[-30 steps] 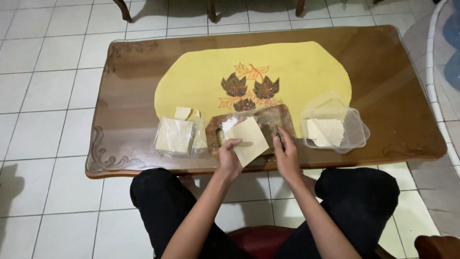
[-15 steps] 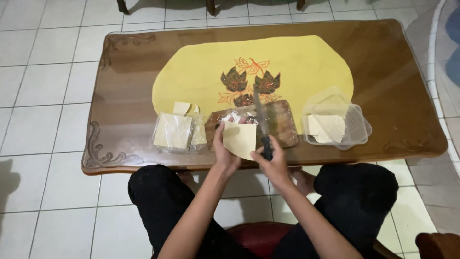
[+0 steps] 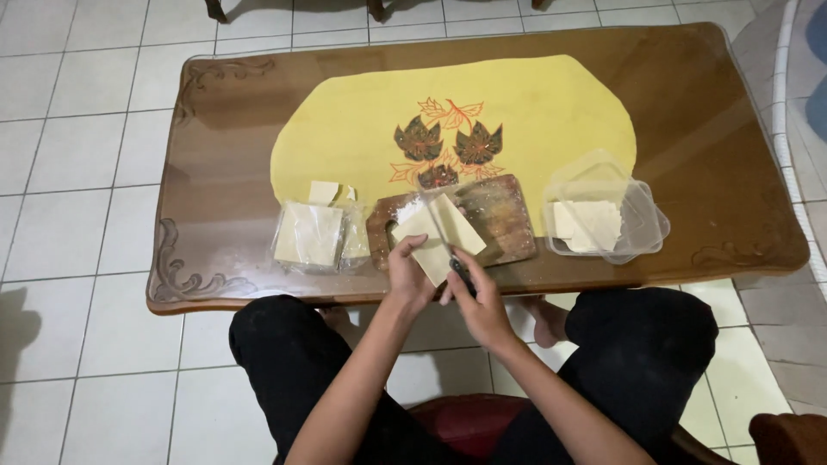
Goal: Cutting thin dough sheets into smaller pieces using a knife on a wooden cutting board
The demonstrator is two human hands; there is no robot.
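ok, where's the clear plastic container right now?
In the head view the clear plastic container sits on the wooden table to the person's right, just right of the cutting board, at the yellow mat's edge.

A brown wooden counter (image 3: 689,112) with carved scrolls at its corners fills the middle of the frame, standing on a floor of pale tiles (image 3: 86,129). A yellow oval mat (image 3: 517,112) with a red and dark leaf pattern at its centre lies across it. At the right of the frame, a clear plastic box (image 3: 642,228) with pale sheets inside rests on the counter, overlapping the mat's edge. Chair legs (image 3: 215,9) show at the upper edge.
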